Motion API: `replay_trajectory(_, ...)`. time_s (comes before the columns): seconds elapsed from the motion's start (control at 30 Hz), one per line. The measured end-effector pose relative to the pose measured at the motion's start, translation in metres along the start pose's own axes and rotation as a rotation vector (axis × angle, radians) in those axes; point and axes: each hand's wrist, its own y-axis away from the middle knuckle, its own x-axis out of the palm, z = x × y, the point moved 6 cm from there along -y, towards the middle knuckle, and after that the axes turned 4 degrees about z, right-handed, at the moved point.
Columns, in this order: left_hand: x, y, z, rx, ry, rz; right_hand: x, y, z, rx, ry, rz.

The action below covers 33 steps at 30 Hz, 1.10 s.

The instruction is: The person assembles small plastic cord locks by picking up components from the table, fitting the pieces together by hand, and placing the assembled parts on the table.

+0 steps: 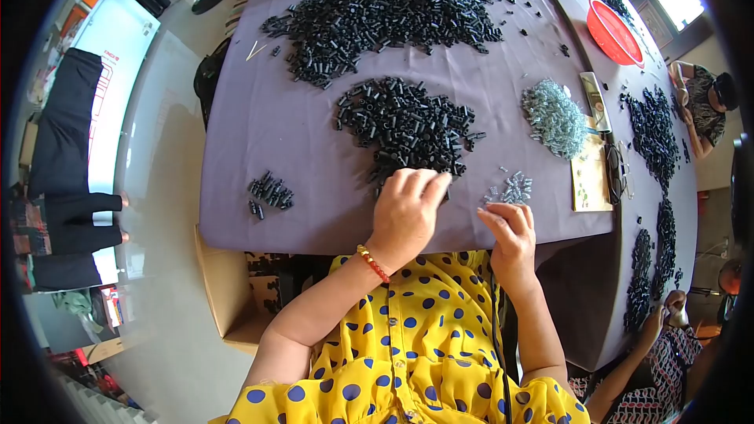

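Observation:
My left hand [407,210], with a red bead bracelet at the wrist, is at the near edge of a pile of short black tubes [404,122]. Its fingers are bent together and hide whatever is between them. Close by on the right, my right hand [512,237] has thumb and fingers drawn together beside a few small clear, bluish plastic pieces [516,187]. What its fingertips hold, if anything, is too small to make out. To the left lies a little group of assembled-looking black pieces [271,191].
A larger heap of black tubes [385,12] spreads across the back of the cloth-covered table [259,126]. On the right are a clear-piece pile [554,118], a phone [595,102], glasses [618,171] and a red basket [614,31]. An open cardboard box [224,290] stands below. Two people sit at the right.

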Motion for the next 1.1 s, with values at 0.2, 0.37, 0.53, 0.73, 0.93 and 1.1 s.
replay_trajectory(0.2,0.011,0.003,-0.007,0.091,-0.102,0.105,0.012,-0.012,0.017,-0.116,0.003,0.095)
replay_trajectory(0.37,0.0,0.014,0.006,0.026,-0.067,0.08,0.018,-0.014,0.016,-0.134,0.01,0.138)
replay_trajectory(0.53,-0.002,0.016,0.012,-0.005,-0.056,0.022,0.022,-0.038,0.013,-0.005,0.202,0.087)
replay_trajectory(0.73,-0.032,0.016,0.01,-0.113,0.214,-0.177,0.044,-0.052,0.009,0.028,0.387,0.173)
replay_trajectory(0.93,-0.016,0.054,0.036,-0.787,1.051,0.185,0.041,-0.049,0.022,-0.043,0.199,0.09)
replay_trajectory(1.1,-0.004,0.071,0.045,-0.923,1.414,0.191,0.045,-0.046,0.019,-0.018,0.302,0.067)
